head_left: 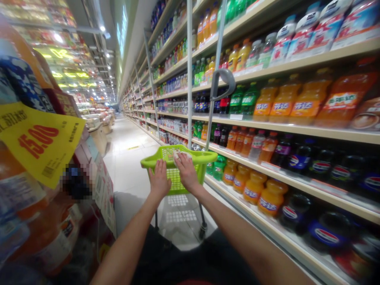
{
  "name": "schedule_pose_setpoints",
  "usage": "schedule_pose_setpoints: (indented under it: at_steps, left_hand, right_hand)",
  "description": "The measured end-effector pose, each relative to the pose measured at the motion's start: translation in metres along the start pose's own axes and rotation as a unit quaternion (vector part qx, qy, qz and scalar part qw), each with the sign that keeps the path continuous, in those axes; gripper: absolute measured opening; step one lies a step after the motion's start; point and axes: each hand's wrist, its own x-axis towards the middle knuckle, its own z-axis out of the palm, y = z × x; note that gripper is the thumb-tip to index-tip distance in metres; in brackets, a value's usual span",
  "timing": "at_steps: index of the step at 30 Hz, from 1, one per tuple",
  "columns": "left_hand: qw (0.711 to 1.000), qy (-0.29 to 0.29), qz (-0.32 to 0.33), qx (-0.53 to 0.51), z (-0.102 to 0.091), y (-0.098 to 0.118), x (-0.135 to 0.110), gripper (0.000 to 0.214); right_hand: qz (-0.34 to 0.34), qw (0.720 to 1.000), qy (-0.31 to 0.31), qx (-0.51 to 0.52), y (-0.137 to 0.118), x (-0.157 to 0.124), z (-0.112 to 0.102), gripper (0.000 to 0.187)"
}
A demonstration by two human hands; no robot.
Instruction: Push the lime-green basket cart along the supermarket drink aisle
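A lime-green shopping basket (204,158) on wheels stands in the aisle in front of me, its grey pull handle (223,79) raised to the right. My left hand (159,179) rests flat on the basket's near rim with fingers stretched out. My right hand (186,170) reaches over the rim into the basket, fingers laid on a small pale item (180,152) that I cannot make out.
Long shelves (297,128) of orange, green and dark soda bottles run along the right. On the left stands a display of bottles with a yellow price sign (38,144). The pale tiled aisle (130,138) stretches ahead.
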Motion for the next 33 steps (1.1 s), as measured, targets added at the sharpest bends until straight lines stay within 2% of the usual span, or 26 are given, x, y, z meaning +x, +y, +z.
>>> schedule_pose_setpoints:
  at_steps: [4,8,12,15,18,23,25,29,31,33]
  left_hand:
    - [1.0,-0.008,0.001,-0.003,0.0,0.003,-0.002,0.071]
    - [1.0,-0.013,-0.008,-0.004,-0.002,0.005,-0.001,0.071]
    - [1.0,-0.026,0.016,-0.001,-0.011,-0.012,0.004,0.066]
    - [0.999,-0.033,-0.039,0.005,-0.017,-0.028,0.007,0.067]
    - [0.998,-0.056,-0.034,0.01,-0.016,-0.033,0.008,0.07]
    - [0.997,-0.075,-0.025,0.021,-0.017,-0.03,0.007,0.073]
    - [0.997,-0.078,-0.016,0.021,-0.018,-0.031,0.007,0.073]
    - [0.998,-0.055,-0.023,0.001,-0.017,-0.031,0.006,0.069]
    - [0.999,-0.022,-0.032,-0.018,-0.016,-0.025,0.006,0.068]
    - [0.999,0.018,-0.006,-0.045,-0.015,-0.016,0.007,0.069]
  right_hand:
    - [0.029,0.999,0.023,-0.006,0.009,0.0,-0.005,0.057]
    - [-0.001,1.0,-0.005,-0.001,-0.005,0.001,0.004,0.057]
    - [-0.011,0.999,-0.03,0.012,-0.012,0.005,0.006,0.055]
    - [0.034,0.999,-0.019,0.009,-0.002,0.008,-0.003,0.056]
    - [0.059,0.998,-0.023,0.009,-0.001,0.008,-0.004,0.054]
    - [0.003,0.995,-0.082,0.049,-0.026,0.006,0.007,0.05]
    - [-0.003,0.995,-0.091,0.05,-0.027,0.006,0.008,0.05]
    - [0.032,0.997,-0.071,0.015,-0.014,0.007,-0.001,0.054]
    - [0.043,0.997,-0.062,0.002,-0.011,0.008,-0.004,0.054]
    - [0.035,0.997,-0.064,0.003,-0.012,0.009,-0.003,0.055]
